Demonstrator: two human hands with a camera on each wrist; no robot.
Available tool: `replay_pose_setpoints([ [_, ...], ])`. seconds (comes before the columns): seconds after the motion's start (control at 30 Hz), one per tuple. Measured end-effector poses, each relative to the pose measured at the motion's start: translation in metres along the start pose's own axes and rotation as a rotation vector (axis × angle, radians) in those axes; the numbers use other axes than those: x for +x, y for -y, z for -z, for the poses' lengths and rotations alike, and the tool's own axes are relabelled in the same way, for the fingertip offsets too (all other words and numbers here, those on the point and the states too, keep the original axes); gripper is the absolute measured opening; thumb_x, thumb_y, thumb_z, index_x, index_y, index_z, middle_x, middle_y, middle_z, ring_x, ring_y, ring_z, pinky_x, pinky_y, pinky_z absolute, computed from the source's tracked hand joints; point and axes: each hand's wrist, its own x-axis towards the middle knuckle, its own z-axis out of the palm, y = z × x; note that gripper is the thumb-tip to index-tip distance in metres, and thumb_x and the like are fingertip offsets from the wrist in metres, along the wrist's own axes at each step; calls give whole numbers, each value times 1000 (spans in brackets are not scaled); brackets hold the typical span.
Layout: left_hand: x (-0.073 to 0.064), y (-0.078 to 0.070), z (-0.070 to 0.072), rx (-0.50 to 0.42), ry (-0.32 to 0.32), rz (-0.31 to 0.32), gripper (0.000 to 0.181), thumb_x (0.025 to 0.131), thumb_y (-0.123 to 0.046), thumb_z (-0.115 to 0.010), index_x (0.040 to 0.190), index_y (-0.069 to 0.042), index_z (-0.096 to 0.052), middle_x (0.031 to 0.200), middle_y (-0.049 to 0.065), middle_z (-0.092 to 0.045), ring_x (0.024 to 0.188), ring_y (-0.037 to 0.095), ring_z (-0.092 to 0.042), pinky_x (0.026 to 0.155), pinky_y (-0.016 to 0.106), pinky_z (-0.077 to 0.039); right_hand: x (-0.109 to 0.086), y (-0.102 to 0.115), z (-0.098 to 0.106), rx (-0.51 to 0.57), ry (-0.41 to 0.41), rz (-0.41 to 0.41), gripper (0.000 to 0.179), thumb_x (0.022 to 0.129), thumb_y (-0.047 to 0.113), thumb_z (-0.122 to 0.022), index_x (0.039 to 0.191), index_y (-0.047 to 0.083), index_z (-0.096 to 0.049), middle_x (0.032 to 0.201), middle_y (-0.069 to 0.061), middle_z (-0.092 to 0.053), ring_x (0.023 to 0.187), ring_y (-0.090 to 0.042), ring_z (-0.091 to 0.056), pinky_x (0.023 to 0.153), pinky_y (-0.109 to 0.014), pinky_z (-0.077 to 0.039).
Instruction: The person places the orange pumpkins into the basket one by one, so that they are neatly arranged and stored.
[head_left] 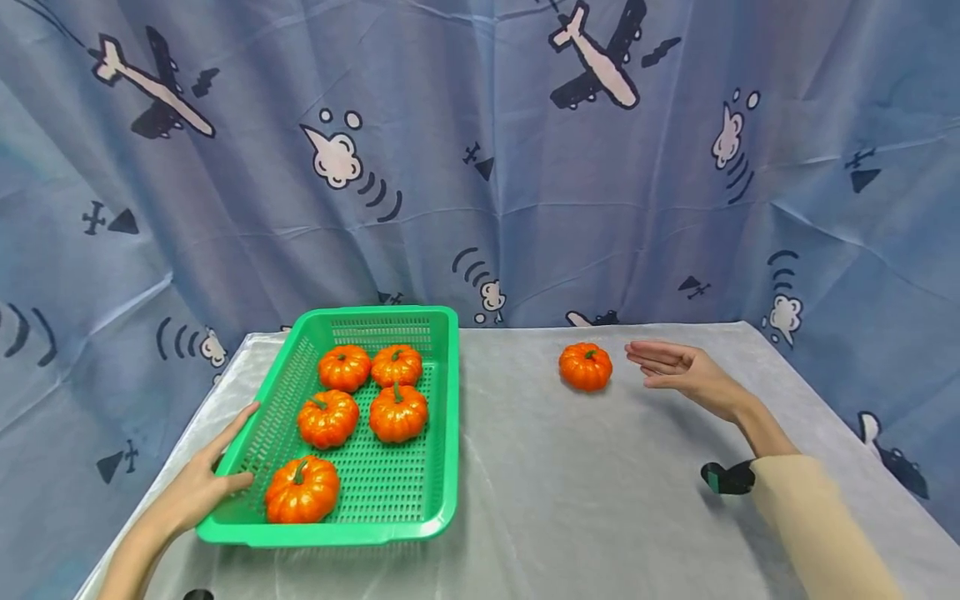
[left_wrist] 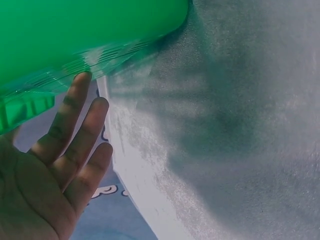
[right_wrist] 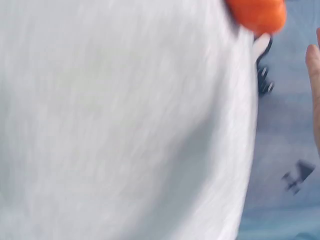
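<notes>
A green plastic basket (head_left: 442,417) holds several small orange pumpkins (head_left: 328,418) with green stems. My left hand (head_left: 197,492) grips its left side, the thumb over the rim and the other fingers outside. In the left wrist view, three fingers (left_wrist: 82,135) stretch out below the green basket wall (left_wrist: 100,30). To the right, a single orange pumpkin (head_left: 586,367) sits on the table. My right hand (head_left: 690,373) hovers just right of it, fingers straight and apart from it. The right wrist view catches part of that pumpkin (right_wrist: 260,15) and some fingertips (right_wrist: 314,60).
A pale grey cloth covers the table (head_left: 540,483). Behind it and at the sides hangs a blue curtain (head_left: 480,167) printed with planes and clouds. A dark wrist camera piece (head_left: 729,478) juts out by the right sleeve (head_left: 813,525).
</notes>
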Motion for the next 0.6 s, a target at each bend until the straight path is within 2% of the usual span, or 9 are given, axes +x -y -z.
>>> replay_pose_setpoints([
  [0.13,-1,2,1,-13,-10,2,94,82,-6,-64,155,-20,-7,134,42,-37,94,36,-60,68,38,-47,-1,-15,14,-3,-19,-87,65,91,-3,-58,148,-6,-27,152,-14,-33,121,4,-48,93,-21,-44],
  [0.23,-2,1,1,-7,-12,-5,94,81,-5,-64,155,-19,-8,136,42,-36,97,39,-60,70,39,-48,-1,-27,23,10,-8,-145,70,90,-3,-60,149,-7,-22,154,-22,-20,122,5,-46,94,-21,-43],
  [0.4,0,-1,1,31,-10,-21,94,81,-7,-64,156,-19,-7,142,40,-29,103,48,-56,75,47,-47,1,-43,35,99,30,-202,77,88,-6,-61,150,-6,-15,154,-23,-10,126,0,-44,95,-26,-44],
  [0.6,0,-2,-1,-15,-12,-6,94,81,-5,-64,155,-20,-9,137,41,-36,94,35,-60,68,38,-48,12,-52,40,136,82,-227,81,89,-6,-59,151,-6,-7,156,-23,-1,124,4,-44,95,-25,-44],
])
